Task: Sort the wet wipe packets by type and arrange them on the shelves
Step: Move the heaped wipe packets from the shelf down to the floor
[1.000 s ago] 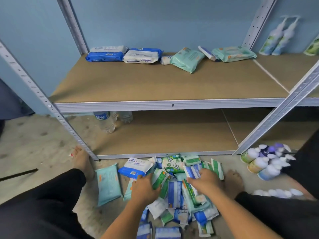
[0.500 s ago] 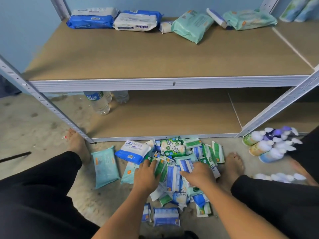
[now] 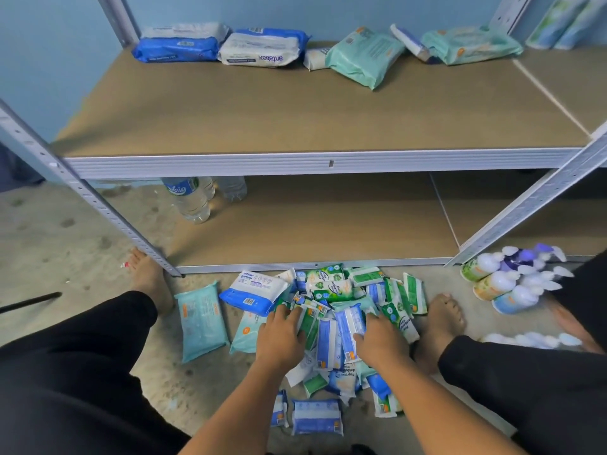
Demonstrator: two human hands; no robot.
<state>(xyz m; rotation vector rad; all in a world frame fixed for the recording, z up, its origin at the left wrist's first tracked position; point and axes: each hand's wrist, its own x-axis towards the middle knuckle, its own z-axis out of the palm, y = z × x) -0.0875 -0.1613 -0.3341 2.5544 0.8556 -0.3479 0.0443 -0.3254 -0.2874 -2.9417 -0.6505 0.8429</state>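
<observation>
A heap of small green and blue wet wipe packets [image 3: 331, 290] lies on the floor in front of the shelf unit. My left hand [image 3: 279, 333] is on the heap's left side, fingers curled round small green packets [image 3: 308, 323]. My right hand [image 3: 377, 339] is on the right side and grips blue packets [image 3: 348, 323] between thumb and fingers. A large blue-and-white pack [image 3: 254, 290] and a teal pack [image 3: 202, 318] lie to the left. On the upper shelf [image 3: 295, 110] sit a blue pack [image 3: 177, 47], a white pack [image 3: 259, 50] and teal packs [image 3: 364, 55].
The lower shelf board [image 3: 312, 224] holds only water bottles [image 3: 189, 198] at its back left. Pump bottles [image 3: 505, 277] lie on the floor at the right. My bare feet [image 3: 147, 280] [image 3: 440, 320] flank the heap. Slanted metal uprights [image 3: 108, 211] frame the shelves.
My view has tilted down and drawn closer to the shelf. Both hands stayed in the heap, shifting slightly among the packets.
</observation>
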